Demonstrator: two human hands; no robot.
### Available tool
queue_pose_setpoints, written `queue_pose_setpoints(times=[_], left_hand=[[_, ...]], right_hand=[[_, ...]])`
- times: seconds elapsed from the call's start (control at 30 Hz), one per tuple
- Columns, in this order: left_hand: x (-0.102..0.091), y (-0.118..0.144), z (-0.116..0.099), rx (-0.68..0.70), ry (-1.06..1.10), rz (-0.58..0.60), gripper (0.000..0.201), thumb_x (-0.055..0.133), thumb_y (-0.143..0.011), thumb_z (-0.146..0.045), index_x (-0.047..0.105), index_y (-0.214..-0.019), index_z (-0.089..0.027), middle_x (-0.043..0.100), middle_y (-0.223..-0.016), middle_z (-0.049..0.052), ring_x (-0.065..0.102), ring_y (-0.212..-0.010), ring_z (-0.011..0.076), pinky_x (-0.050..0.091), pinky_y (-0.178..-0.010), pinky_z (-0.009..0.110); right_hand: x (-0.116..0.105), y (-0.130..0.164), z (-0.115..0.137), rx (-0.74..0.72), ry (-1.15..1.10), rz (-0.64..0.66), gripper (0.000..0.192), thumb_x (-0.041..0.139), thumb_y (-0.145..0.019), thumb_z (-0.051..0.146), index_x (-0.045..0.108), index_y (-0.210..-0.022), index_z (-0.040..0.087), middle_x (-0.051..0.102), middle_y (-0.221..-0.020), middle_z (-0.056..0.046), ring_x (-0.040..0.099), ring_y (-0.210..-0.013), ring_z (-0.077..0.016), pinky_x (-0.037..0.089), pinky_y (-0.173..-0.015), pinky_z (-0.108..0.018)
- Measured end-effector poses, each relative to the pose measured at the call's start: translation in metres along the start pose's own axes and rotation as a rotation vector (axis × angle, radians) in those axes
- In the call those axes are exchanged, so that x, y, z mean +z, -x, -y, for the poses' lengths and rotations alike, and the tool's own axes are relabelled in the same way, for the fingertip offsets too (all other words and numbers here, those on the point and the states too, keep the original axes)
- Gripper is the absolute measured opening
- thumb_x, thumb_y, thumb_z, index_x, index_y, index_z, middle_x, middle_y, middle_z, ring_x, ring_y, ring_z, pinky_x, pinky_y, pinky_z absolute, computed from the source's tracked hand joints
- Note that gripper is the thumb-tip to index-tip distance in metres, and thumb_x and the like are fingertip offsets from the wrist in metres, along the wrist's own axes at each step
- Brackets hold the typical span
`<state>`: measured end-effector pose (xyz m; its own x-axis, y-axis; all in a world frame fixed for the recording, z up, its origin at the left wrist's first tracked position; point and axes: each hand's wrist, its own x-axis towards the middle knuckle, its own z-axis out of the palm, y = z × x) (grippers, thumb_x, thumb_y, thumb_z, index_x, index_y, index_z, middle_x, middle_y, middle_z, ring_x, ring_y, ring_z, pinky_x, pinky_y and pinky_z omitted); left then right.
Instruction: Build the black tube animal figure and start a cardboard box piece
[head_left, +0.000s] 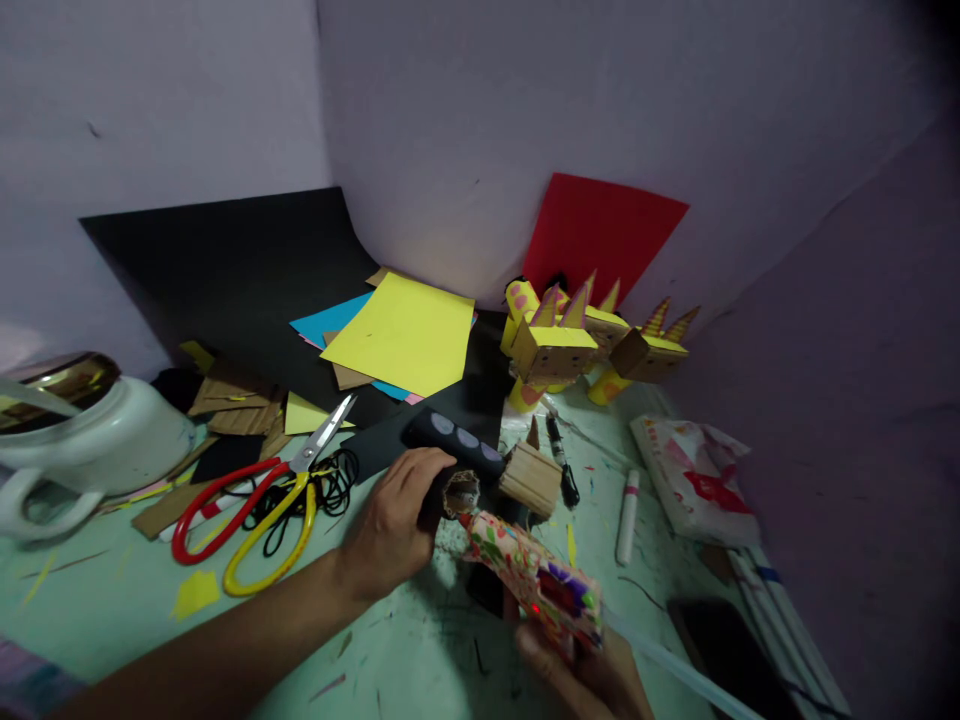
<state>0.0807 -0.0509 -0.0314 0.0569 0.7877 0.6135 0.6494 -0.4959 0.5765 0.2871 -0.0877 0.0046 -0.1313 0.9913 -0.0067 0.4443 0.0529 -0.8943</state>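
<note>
Centrally, the fingers of the left hand [394,520] are curled around a black tube [433,505], whose ragged cardboard mouth faces right and toward the viewer; much of its length is hidden by the hand, so its long axis cannot be fully traced. The fingers of the right hand [585,670] grasp a patterned glue gun [517,565] from below. Its long axis runs obliquely from lower right to upper left, the nozzle directed at the lower edge of the tube's mouth; whether the two touch cannot be told. A translucent glue stick [679,662] trails from the rear toward the lower right. Just beyond the tube lies a spotted black piece [454,438], sloping down to the right, with a small cardboard box [531,482] near its right end. Farther right on the surface [405,660], a black pen [561,460] and a white marker [628,515] both lie lengthwise away from the viewer. To the left, scissors [296,478] point their blades up and to the right, beside black cord [334,488]. Behind stand horned yellow figures [559,350], and a red sheet [600,235] leans against the wall [480,110].
</note>
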Motion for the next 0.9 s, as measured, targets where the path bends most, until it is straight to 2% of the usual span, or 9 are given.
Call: queue_pose_setpoints(times=[0.2,0.47,0.7,0.9], left_hand=[[-0.0011,-0.0010,-0.0012,-0.014,-0.012,-0.017,0.051,0.044,-0.067,0.007,0.045,-0.113,-0.016,0.055,-0.108,0.009,0.050,-0.105,0.0192,0.041,-0.095,0.035],[-0.0021,-0.0023,-0.0025,-0.043,0.005,-0.018,0.052,0.044,-0.065,0.006,0.045,-0.112,-0.017,0.056,-0.107,0.009,0.052,-0.103,0.0197,0.044,-0.092,0.036],[-0.0018,-0.0029,-0.0019,-0.053,0.004,-0.028,0.052,0.043,-0.064,0.005,0.046,-0.111,-0.017,0.057,-0.106,0.009,0.053,-0.103,0.0207,0.045,-0.091,0.038],[-0.0032,-0.0043,-0.0041,-0.041,-0.008,-0.034,0.048,0.043,-0.066,0.005,0.047,-0.109,-0.017,0.058,-0.104,0.009,0.054,-0.101,0.0200,0.046,-0.090,0.037]], right_hand=[[0.0015,-0.0013,-0.0024,-0.008,-0.041,0.000,0.048,0.060,-0.067,0.057,0.069,-0.099,0.022,0.070,-0.099,-0.008,0.064,-0.090,-0.0271,0.052,-0.079,-0.033],[-0.0018,-0.0026,-0.0007,0.043,-0.006,0.006,0.038,0.059,-0.069,0.055,0.072,-0.087,0.025,0.072,-0.091,-0.007,0.065,-0.091,-0.0269,0.052,-0.081,-0.033],[0.0025,-0.0044,-0.0078,0.055,-0.076,0.010,0.043,0.058,-0.070,0.055,0.071,-0.093,0.021,0.071,-0.093,-0.009,0.066,-0.084,-0.0278,0.050,-0.084,-0.039],[0.0000,-0.0059,-0.0065,0.106,-0.081,0.013,0.037,0.061,-0.068,0.051,0.072,-0.089,0.022,0.071,-0.094,-0.007,0.064,-0.092,-0.0297,0.050,-0.083,-0.040]])
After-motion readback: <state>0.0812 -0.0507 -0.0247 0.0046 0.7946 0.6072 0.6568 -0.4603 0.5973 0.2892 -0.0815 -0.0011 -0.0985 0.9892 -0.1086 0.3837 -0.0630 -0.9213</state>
